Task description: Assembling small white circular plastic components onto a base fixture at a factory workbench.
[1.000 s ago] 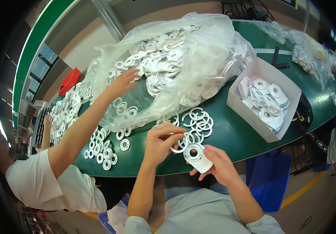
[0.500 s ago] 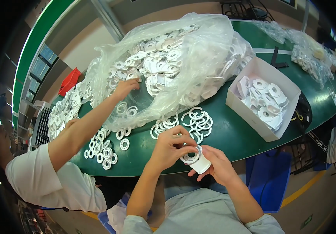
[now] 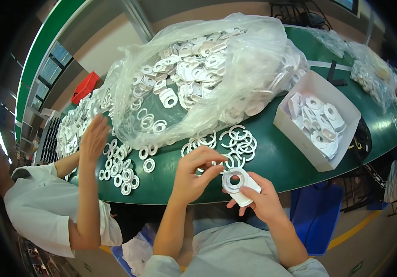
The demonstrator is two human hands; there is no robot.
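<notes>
A white plastic housing with a round hole (image 3: pixel 249 188) rests in my right hand (image 3: pixel 265 201), thumb pressed on its face and fingers beneath it. Just left of the hole, my left hand (image 3: pixel 196 173) has its thumb and forefinger apart, with nothing seen between them. Beyond my hands on the green table (image 3: pixel 272 159) lie thin white open rings (image 3: pixel 244 143) in a loose pile. A white cardboard box (image 3: pixel 295 138) of similar housings (image 3: pixel 320 115) stands to the right.
A large clear plastic bag (image 3: pixel 249 60) full of white housings spreads across the table's middle. Thicker white rings (image 3: pixel 127 175) lie at left, near a co-worker's raised hand (image 3: pixel 94 138). A red bin (image 3: pixel 85 87) is at far left; a blue bin (image 3: pixel 316 212) stands below the table's right edge.
My left thumb and forefinger have parted and drawn off the housing, which now shows its face more fully. The co-worker's hand has left the bag and moved left.
</notes>
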